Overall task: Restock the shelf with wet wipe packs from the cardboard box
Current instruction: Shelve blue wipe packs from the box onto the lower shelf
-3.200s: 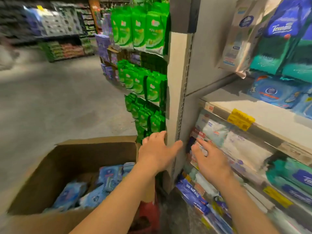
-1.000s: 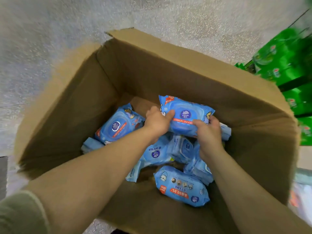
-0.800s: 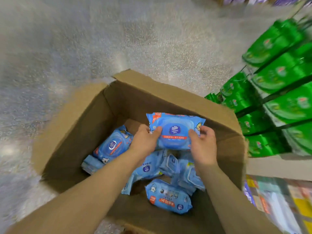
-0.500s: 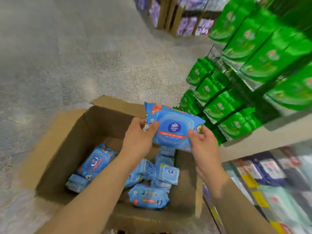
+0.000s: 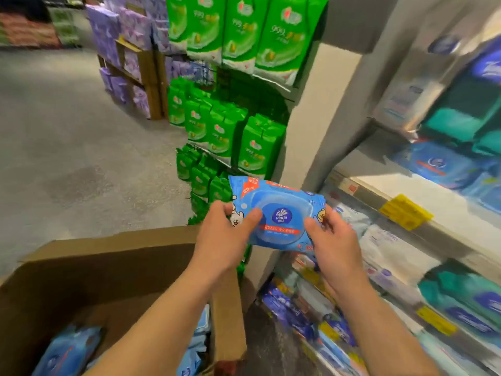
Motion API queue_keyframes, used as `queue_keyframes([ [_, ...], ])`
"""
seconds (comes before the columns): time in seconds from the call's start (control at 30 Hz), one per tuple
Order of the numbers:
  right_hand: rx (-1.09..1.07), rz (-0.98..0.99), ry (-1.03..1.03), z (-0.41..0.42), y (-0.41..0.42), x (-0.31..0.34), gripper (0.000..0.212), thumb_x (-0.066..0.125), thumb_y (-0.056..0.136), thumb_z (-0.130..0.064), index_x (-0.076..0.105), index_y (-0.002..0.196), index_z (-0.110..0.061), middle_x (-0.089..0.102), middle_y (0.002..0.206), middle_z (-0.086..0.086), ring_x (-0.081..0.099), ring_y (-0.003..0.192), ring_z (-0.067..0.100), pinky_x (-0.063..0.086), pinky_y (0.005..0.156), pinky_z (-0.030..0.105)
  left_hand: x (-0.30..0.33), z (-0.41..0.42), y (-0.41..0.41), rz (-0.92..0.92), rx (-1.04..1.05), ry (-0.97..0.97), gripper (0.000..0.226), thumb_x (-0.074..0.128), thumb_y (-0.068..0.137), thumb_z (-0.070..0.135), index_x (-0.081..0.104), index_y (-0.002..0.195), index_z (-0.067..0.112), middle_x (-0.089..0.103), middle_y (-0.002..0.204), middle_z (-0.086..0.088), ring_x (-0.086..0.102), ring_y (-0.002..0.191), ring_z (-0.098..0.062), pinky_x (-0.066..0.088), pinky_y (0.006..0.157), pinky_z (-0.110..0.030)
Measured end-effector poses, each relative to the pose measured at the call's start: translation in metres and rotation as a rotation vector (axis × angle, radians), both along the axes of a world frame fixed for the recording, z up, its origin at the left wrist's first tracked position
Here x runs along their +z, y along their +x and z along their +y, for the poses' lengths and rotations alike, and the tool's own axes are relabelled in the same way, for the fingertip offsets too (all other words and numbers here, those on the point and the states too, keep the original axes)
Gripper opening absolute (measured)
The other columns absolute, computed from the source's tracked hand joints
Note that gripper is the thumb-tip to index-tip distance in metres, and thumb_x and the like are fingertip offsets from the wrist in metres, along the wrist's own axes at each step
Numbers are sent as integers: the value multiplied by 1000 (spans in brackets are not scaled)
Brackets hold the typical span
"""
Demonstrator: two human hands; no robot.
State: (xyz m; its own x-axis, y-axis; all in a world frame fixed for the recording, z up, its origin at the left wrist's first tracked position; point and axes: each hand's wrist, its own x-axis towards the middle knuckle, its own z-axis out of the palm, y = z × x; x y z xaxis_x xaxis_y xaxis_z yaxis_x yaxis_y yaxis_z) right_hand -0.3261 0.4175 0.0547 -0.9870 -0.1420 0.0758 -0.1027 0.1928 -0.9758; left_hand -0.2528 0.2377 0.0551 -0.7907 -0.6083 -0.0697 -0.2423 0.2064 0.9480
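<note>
A: Hands?

B: Both on one blue wet wipe pack (image 5: 278,217). Left hand (image 5: 223,240) grips its left end, thumb across the front face, fingers behind. Right hand (image 5: 334,244) pinches the right end, thumb on the front near the lower corner.

A: Where is the pack?

B: Held in the air, label facing the camera, tilted a little down to the right. It sits above the far right corner of the cardboard box (image 5: 113,270) and in front of the white shelf upright (image 5: 306,109). Not on any shelf yet.

A: Box contents?

B: More blue packs low inside (image 5: 67,354), partly hidden by the left forearm. Count unclear.

A: Shelving on the right?

B: White shelf board (image 5: 406,194) with a yellow price tag (image 5: 405,211) on its front edge. Blue packs lie on that board (image 5: 436,165); pale and teal packs below it. This side is blurred, so I can't read labels; the pale packs (image 5: 385,248) look like wipes, probably.

A: Left of the upright?

B: Green packs (image 5: 260,147) stacked in tiers on an end rack, purple packs (image 5: 119,36) further back. Grey speckled floor (image 5: 67,147) beyond the box.
</note>
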Motion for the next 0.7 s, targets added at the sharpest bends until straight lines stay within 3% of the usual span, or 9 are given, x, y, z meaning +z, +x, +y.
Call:
queue_keyframes([
  [0.13, -78, 51, -35, 83, -16, 18, 27, 60, 98, -4, 70, 113, -24, 79, 97, -7, 76, 85, 12, 61, 66, 27, 17, 77, -33, 6, -72, -95, 38, 73, 86, 53, 47, 92, 26, 62, 89, 11, 57, 73, -7, 37, 57, -23],
  [0.23, -134, 91, 5, 139, -26, 23, 21, 67, 96, -15, 71, 114, -23, 78, 100, -4, 74, 80, 6, 57, 68, 19, 21, 132, -56, 21, -103, -115, 38, 74, 86, 52, 50, 94, 24, 64, 89, 10, 62, 77, -15, 40, 60, -26],
  [0.33, -190, 90, -57, 188, -32, 28, 26, 73, 89, -25, 72, 114, -30, 78, 107, -2, 76, 91, 15, 62, 78, 34, 31, 183, -75, 50, -139, -108, 37, 74, 86, 51, 51, 94, 22, 63, 90, 4, 58, 75, -15, 41, 64, -35],
  [0.43, -220, 146, -48, 226, -34, 39, 24, 74, 91, -16, 72, 108, -34, 79, 100, -9, 76, 89, 13, 62, 79, 37, 46, 219, -88, 64, -205, -115, 37, 75, 86, 50, 51, 94, 23, 64, 92, 6, 60, 79, -13, 49, 72, -38],
  [0.53, -284, 220, 23, 254, -41, 49, 37, 72, 83, -43, 67, 119, -40, 74, 106, -4, 73, 93, 22, 60, 85, 47, 60, 243, -102, 96, -279, -91, 36, 76, 86, 48, 55, 103, 24, 68, 100, 7, 66, 92, -16, 56, 85, -46],
  [0.63, -310, 256, 26, 271, -53, 54, 45, 70, 83, -42, 64, 128, -38, 66, 112, 1, 70, 96, 18, 59, 88, 46, 68, 258, -118, 162, -341, 5, 34, 78, 88, 37, 55, 112, 34, 68, 109, 18, 68, 100, -6, 57, 91, -46],
  [0.7, -323, 273, 42, 278, -59, 57, 45, 73, 89, -33, 63, 132, -31, 63, 113, 4, 67, 93, 5, 57, 91, 35, 70, 262, -131, 187, -386, 43, 27, 77, 89, 33, 61, 110, 39, 73, 106, 19, 71, 98, -4, 59, 92, -46],
])
